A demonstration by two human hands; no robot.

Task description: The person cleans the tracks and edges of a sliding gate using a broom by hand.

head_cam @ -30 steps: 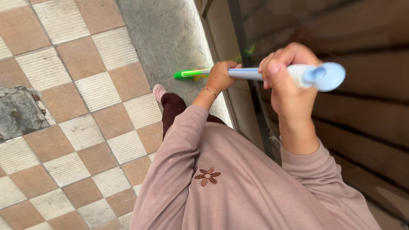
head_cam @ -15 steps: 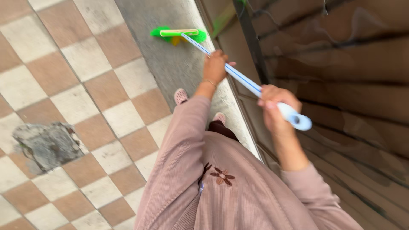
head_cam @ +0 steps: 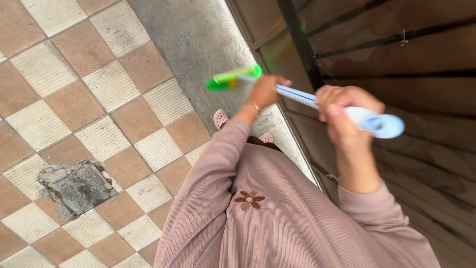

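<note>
Both hands gripping the broom pole (head_cam: 302, 97), left hand (head_cam: 265, 90) wrapping mid-shaft, right hand (head_cam: 344, 116) fisting near the pale-blue end cap, green broom head (head_cam: 232, 78) sitting blurred over the grey concrete strip (head_cam: 198, 44) beside the tiled floor (head_cam: 74, 89); looking light, stiff, smooth plastic, best held two-handed, spaced.

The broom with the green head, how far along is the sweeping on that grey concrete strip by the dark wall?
Done: cannot tell; the concrete strip shows no dirt pile or clear swept edge. In hand: the left hand grips the broom low on its handle, the right hand near its blue top end, green head blurred over the strip. Left: cannot tell; the checkered tiles, with a broken patch, show no obvious litter.
</note>
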